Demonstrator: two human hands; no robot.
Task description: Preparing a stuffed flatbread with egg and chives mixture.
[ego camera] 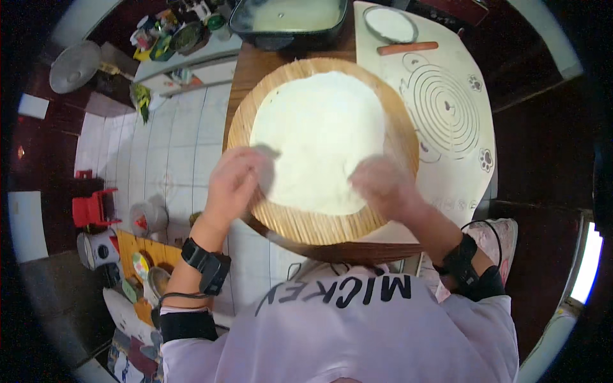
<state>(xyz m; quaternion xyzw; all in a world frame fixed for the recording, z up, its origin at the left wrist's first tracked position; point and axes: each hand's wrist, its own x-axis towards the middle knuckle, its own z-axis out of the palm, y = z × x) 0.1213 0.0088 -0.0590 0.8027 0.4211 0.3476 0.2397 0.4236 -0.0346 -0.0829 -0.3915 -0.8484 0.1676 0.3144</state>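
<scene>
A broad, flat white sheet, apparently dough [318,139], lies on a round mat of straw or reed stalks [306,230]. The mat rests on a wooden table in front of me and its near edge reaches about the table's front. At the sheet's left edge is my left hand [237,179], its fingers curled and blurred. My right hand [385,186], also blurred, is over the lower right edge with the fingers bent inward. Whether either hand pinches the sheet's rim cannot be made out. Black bands with small devices circle both wrists.
Beyond the mat stands a black rectangular electric pan [289,36] with pale contents. A printed white pastry mat [445,177] covers the table's right side, bearing a wooden rolling pin [407,48] and a bowl of white powder [390,25]. A red stool [96,208] stands on the tiled floor.
</scene>
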